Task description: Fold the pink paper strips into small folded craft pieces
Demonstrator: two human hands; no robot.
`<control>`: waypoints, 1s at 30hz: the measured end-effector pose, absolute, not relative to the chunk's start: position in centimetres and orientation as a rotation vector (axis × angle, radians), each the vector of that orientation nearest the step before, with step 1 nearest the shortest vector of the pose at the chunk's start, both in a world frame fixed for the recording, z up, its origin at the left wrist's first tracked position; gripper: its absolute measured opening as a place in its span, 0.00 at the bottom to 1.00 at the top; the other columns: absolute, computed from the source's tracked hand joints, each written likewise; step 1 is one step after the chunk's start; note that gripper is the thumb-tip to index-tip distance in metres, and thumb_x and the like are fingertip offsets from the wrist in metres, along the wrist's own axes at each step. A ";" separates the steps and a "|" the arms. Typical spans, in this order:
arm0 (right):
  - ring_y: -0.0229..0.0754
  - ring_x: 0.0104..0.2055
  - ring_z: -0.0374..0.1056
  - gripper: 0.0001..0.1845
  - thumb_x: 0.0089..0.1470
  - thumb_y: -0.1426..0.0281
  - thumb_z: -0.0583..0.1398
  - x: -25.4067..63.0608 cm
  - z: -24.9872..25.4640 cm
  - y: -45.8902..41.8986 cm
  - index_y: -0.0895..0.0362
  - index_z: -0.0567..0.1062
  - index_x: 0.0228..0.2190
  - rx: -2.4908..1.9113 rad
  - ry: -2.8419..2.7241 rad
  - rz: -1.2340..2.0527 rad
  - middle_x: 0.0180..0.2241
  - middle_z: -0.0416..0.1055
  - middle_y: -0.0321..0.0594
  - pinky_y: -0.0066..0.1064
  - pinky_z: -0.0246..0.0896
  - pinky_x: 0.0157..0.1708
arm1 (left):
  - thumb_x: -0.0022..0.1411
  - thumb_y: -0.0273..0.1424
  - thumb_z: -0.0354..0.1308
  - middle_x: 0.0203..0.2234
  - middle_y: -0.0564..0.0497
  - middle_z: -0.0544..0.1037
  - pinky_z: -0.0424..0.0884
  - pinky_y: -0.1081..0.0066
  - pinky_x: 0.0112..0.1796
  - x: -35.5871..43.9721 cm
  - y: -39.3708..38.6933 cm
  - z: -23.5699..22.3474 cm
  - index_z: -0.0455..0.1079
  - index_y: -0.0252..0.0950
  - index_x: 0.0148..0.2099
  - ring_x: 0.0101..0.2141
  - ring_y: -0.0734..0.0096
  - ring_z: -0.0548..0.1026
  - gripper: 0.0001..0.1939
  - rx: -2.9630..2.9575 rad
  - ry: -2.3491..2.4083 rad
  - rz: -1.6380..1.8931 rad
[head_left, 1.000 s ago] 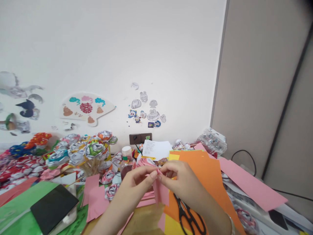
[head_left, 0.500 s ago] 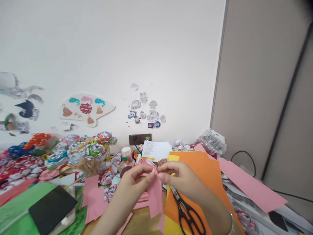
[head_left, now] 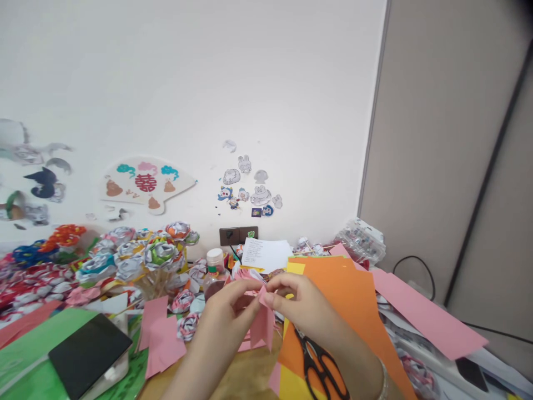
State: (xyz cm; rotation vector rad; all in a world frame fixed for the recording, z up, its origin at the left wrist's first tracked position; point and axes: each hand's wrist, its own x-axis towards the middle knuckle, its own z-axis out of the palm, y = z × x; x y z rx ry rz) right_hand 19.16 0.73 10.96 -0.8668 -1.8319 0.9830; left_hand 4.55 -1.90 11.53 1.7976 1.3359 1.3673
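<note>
Between my two hands, over the middle of the desk, a folded piece of pink paper (head_left: pixel 262 323) hangs down. The thumb and fingers of my left hand (head_left: pixel 234 311) pinch its top from the left. From the right, my right hand (head_left: pixel 297 297) pinches the same top edge, its fingertips almost meeting the left ones. Black-handled scissors (head_left: pixel 320 364) lie under my right forearm, on orange paper (head_left: pixel 345 294) and yellow paper (head_left: pixel 290 383). More pink paper pieces (head_left: pixel 164 341) rest to the left of my left arm.
Paper flowers (head_left: pixel 160 255) crowd the back left. A white-capped bottle (head_left: pixel 215 269) and a written sheet (head_left: pixel 266 254) stand near the wall. At left, a black flat object (head_left: pixel 89 355) lies over green sheets (head_left: pixel 37 355). A long pink strip (head_left: pixel 433 314) and a clear plastic box (head_left: pixel 362 241) are at right.
The pink paper has turned and been drawn up between my fingers, so its lower end hangs higher and shows a fold. My hands stay in nearly the same place.
</note>
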 end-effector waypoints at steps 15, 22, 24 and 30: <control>0.37 0.28 0.62 0.09 0.47 0.66 0.58 20.2 11.0 1.5 0.59 0.75 0.27 -0.849 -1.897 0.994 0.26 0.70 0.37 0.26 0.56 0.26 | 0.51 0.40 0.53 0.13 0.59 0.61 0.57 0.78 0.18 4.0 -0.8 11.6 0.66 0.34 0.22 0.17 0.78 0.59 0.15 1.758 1.219 1.070; 0.37 0.28 0.64 0.08 0.47 0.68 0.58 20.2 11.0 1.1 0.58 0.76 0.26 -0.917 -1.930 0.941 0.25 0.70 0.37 0.26 0.57 0.26 | 0.51 0.40 0.54 0.13 0.60 0.56 0.55 0.79 0.17 3.9 -1.4 11.9 0.61 0.35 0.18 0.15 0.80 0.56 0.17 1.721 1.202 0.976; 0.37 0.28 0.64 0.08 0.47 0.67 0.58 20.2 11.0 1.0 0.58 0.75 0.26 -0.919 -1.931 0.924 0.25 0.70 0.37 0.26 0.57 0.26 | 0.51 0.40 0.54 0.13 0.61 0.55 0.55 0.78 0.17 3.9 -1.4 11.9 0.60 0.35 0.18 0.15 0.80 0.56 0.17 1.724 1.203 0.951; 0.37 0.28 0.63 0.07 0.47 0.69 0.58 20.0 10.8 0.8 0.58 0.74 0.25 -0.945 -1.937 0.869 0.25 0.70 0.37 0.25 0.56 0.25 | 0.52 0.41 0.52 0.14 0.60 0.55 0.56 0.78 0.17 3.9 -1.3 11.8 0.57 0.36 0.18 0.15 0.79 0.57 0.17 1.759 1.207 0.898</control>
